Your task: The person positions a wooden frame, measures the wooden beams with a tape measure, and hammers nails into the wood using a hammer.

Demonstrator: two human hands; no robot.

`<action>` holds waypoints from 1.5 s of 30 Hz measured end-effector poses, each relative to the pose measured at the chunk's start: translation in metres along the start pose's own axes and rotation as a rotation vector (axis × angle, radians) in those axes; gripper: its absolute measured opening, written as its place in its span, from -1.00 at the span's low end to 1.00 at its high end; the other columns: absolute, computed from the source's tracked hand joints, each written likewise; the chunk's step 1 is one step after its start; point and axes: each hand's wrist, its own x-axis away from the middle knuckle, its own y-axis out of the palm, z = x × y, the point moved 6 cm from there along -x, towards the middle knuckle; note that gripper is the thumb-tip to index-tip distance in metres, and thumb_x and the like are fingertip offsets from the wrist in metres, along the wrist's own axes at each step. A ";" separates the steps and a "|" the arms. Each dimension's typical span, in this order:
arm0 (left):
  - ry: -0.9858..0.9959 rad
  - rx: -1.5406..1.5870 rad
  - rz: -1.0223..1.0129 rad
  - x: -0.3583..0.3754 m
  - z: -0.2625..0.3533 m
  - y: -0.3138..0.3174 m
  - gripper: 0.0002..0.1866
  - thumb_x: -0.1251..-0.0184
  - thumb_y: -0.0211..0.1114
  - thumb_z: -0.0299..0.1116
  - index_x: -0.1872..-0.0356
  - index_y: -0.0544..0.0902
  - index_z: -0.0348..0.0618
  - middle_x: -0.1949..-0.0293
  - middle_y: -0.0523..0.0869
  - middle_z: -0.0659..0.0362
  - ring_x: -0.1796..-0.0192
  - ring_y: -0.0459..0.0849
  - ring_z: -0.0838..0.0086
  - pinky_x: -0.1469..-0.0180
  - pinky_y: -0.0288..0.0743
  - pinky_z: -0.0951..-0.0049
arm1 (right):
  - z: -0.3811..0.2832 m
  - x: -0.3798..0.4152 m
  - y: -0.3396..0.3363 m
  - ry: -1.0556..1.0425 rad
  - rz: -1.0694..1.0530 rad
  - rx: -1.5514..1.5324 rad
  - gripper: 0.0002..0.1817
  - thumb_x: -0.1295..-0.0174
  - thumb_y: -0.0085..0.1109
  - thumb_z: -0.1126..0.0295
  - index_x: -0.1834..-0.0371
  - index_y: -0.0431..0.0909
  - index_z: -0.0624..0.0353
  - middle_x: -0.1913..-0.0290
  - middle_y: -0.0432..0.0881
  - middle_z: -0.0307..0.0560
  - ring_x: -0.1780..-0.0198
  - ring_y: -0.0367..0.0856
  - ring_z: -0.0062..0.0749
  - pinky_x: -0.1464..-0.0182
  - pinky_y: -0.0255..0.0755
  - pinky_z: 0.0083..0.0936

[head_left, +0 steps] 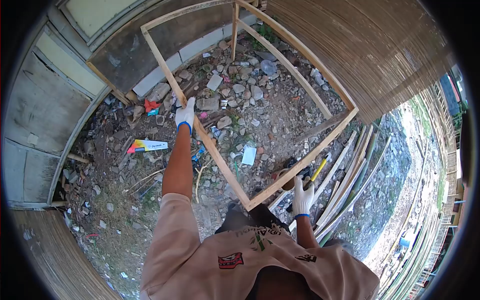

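Note:
A rectangular wooden frame point(220, 159) of thin timber stands over the rubble in front of me. My left hand point(185, 114), in a white glove with a blue cuff, is closed around the frame's left bar. Near the frame's closest corner, on the right, my gloved right hand point(302, 197) is closed on a tool with a yellow handle point(318, 170). The tool's dark part lies between the fingers and is partly hidden. The right hand is just beside the frame's lower right bar.
A handsaw point(147, 145) lies on the ground at the left. Long wooden and bamboo strips point(350, 185) lie at the right. Stones and litter cover the ground. A panelled wall point(45, 100) stands at the left, and a bamboo screen point(360, 50) at the upper right.

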 end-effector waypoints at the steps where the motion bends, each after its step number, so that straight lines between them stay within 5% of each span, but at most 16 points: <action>1: 0.035 -0.073 0.048 -0.001 0.011 -0.005 -0.02 -0.11 0.28 0.42 -0.05 0.66 -0.53 -0.02 0.74 -0.28 -0.12 0.71 -0.07 -0.21 0.50 0.13 | 0.002 -0.003 0.013 0.031 -0.031 -0.154 -0.54 -0.33 0.39 0.11 0.01 0.49 0.28 0.28 0.53 -0.30 0.32 0.45 -0.67 0.29 0.38 -0.62; 7: 0.044 -0.058 0.040 0.010 0.017 -0.008 -0.04 -0.15 0.24 0.44 -0.13 0.58 -0.45 -0.06 0.70 -0.30 -0.17 0.67 -0.10 -0.24 0.48 0.08 | 0.027 0.006 0.038 0.238 -0.018 -0.309 -0.42 -0.41 0.28 0.22 -0.36 0.42 0.35 -0.11 0.63 -0.16 0.05 0.57 -0.58 0.02 0.47 -0.58; 10: 0.035 -0.036 0.043 -0.011 -0.002 0.000 0.01 -0.15 0.21 0.50 -0.13 0.58 -0.46 -0.07 0.70 -0.30 -0.18 0.67 -0.10 -0.24 0.48 0.09 | 0.023 0.012 0.048 0.226 0.057 -0.235 -0.43 -0.38 0.32 0.17 -0.29 0.47 0.37 -0.02 0.64 -0.17 0.07 0.56 -0.59 0.04 0.46 -0.58; 15: 0.126 0.367 -0.235 -0.013 -0.013 -0.015 -0.13 -0.50 -0.04 0.38 0.03 0.63 -0.49 0.16 0.68 -0.07 0.12 0.59 0.19 -0.06 0.42 0.22 | -0.003 0.028 0.060 0.257 0.240 0.014 -0.47 -0.32 0.36 0.03 -0.02 0.53 0.33 0.26 0.61 -0.19 0.27 0.54 -0.57 0.22 0.47 -0.50; 19: 0.126 0.271 -0.158 -0.056 -0.059 -0.061 -0.19 -0.53 -0.03 0.33 0.21 0.57 -0.48 0.36 0.58 0.08 0.24 0.50 0.30 0.04 0.38 0.29 | 0.004 0.021 0.057 0.225 0.314 0.146 -0.43 -0.28 0.36 0.08 -0.10 0.54 0.39 0.19 0.70 -0.07 0.23 0.64 -0.45 0.17 0.53 -0.39; 23: 0.141 0.136 -0.099 -0.109 -0.071 -0.123 -0.37 -0.53 0.13 0.19 0.23 0.65 -0.33 0.49 0.50 0.25 0.45 0.39 0.53 0.34 0.30 0.40 | -0.020 0.024 0.055 0.270 0.373 0.420 -0.41 -0.22 0.35 0.03 -0.01 0.58 0.41 0.25 0.73 0.09 0.22 0.71 -0.24 0.09 0.54 -0.28; 27: 0.321 0.173 0.050 -0.136 0.002 -0.167 -0.39 -0.51 0.19 0.14 0.09 0.67 -0.39 0.38 0.64 0.18 0.34 0.53 0.47 0.21 0.44 0.36 | -0.012 0.020 0.050 0.316 0.411 0.507 -0.32 -0.17 0.32 -0.07 0.03 0.59 0.47 0.16 0.75 0.29 0.10 0.76 0.00 0.01 0.54 -0.20; 28: 0.369 0.120 0.025 -0.158 0.008 -0.168 -0.39 -0.51 0.20 0.13 0.04 0.67 -0.40 0.25 0.72 0.07 0.21 0.63 0.36 0.05 0.49 0.31 | -0.010 0.019 0.048 0.309 0.422 0.527 -0.32 -0.17 0.32 -0.07 0.03 0.59 0.47 0.17 0.74 0.30 0.09 0.76 0.01 0.00 0.54 -0.20; 35: 0.402 0.022 -0.035 -0.190 0.116 -0.127 -0.37 -0.50 0.20 0.13 -0.03 0.63 -0.42 0.07 0.73 -0.12 -0.01 0.68 0.13 -0.14 0.47 0.24 | -0.031 0.027 0.055 0.332 0.457 0.569 -0.34 -0.15 0.34 -0.06 0.08 0.58 0.47 0.19 0.74 0.30 0.12 0.76 0.02 0.00 0.54 -0.22; 40: 0.555 -0.249 0.003 -0.278 0.136 -0.077 -0.23 -0.34 0.27 0.27 -0.13 0.61 -0.38 -0.08 0.70 -0.19 -0.14 0.67 0.01 -0.21 0.47 0.17 | -0.028 0.030 0.056 0.367 0.453 0.500 -0.43 -0.19 0.36 0.03 0.08 0.58 0.42 0.24 0.73 0.16 0.21 0.72 -0.15 0.07 0.54 -0.26; 45: 0.202 -0.518 0.160 -0.350 0.136 -0.061 0.01 -0.08 0.36 0.45 -0.26 0.55 -0.35 -0.18 0.67 -0.19 -0.21 0.65 -0.06 -0.30 0.48 0.07 | -0.030 0.016 0.045 0.408 0.460 0.421 -0.44 -0.19 0.48 0.02 0.08 0.58 0.35 0.29 0.63 -0.12 0.25 0.55 -0.44 0.15 0.47 -0.41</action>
